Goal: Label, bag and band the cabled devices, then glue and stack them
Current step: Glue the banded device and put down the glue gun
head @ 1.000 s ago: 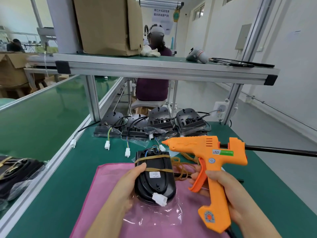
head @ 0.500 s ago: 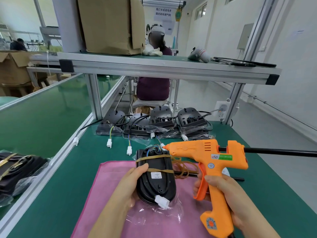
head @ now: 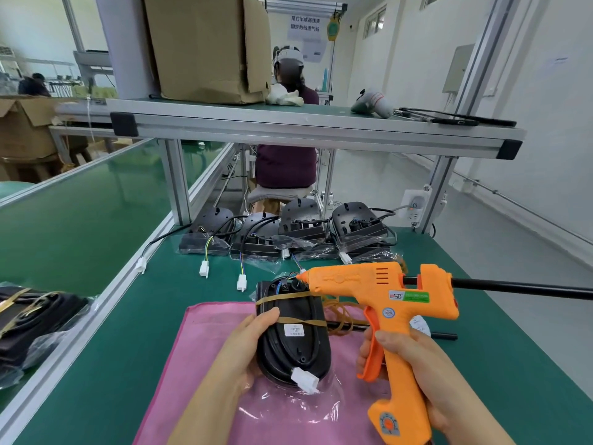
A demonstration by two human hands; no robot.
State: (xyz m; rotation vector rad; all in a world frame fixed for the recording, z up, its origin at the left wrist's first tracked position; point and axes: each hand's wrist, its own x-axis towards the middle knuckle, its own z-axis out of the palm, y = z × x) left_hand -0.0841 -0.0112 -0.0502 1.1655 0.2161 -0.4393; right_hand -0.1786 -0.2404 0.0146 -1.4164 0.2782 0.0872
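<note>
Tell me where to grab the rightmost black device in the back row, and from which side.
Take the rightmost device by its smooth rounded upper shell, probably coming from above and the right. Its cable loops round the lower front, and the neighbouring device sits close on its left, leaving little room there.

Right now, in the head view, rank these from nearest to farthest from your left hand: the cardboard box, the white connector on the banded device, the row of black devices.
1. The white connector: just right of the left hand, on the device it holds.
2. The row of black devices: at the back of the table, below the shelf.
3. The cardboard box: on the shelf above, farthest.
</note>
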